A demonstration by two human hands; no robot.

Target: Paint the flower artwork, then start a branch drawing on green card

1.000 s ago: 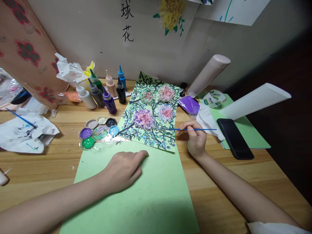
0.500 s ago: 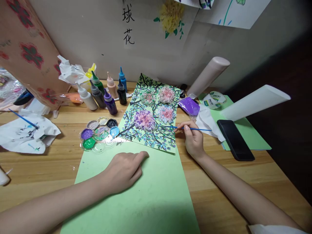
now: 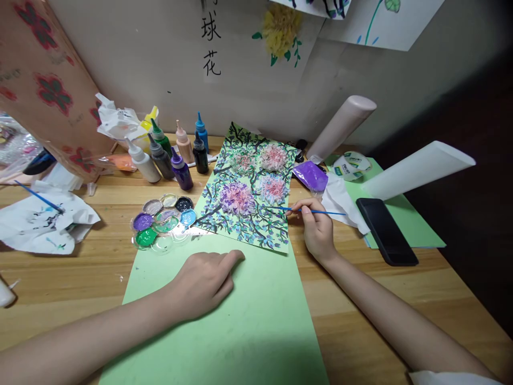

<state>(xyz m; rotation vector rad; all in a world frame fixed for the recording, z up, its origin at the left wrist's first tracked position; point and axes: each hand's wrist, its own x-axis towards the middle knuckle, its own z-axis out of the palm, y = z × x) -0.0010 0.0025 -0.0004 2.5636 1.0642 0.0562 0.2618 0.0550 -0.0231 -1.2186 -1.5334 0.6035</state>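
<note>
My right hand (image 3: 318, 227) pinches a blue paintbrush (image 3: 331, 212), whose tip lies over the right part of a painted sheet (image 3: 250, 227). Dark branches, small blue and purple leaves and several fluffy pink, purple and blue flowers cover that sheet. My left hand (image 3: 206, 280) rests on a plain green sheet (image 3: 256, 321) below the painting, index finger stretched out and the other fingers curled under, holding nothing that shows. Left of the painting sits a flower-shaped palette (image 3: 164, 220) with purple, green, black, blue and white paint.
Several paint bottles (image 3: 182, 170) stand behind the palette. Crumpled tissue (image 3: 48, 227) with another brush (image 3: 38, 196) lies at the left. To the right are a purple packet (image 3: 310, 176), a tape roll (image 3: 351, 166), a black phone (image 3: 387, 231) and a white tube (image 3: 420, 170).
My right hand and the brush have shifted very slightly left. My left hand stays in place.
</note>
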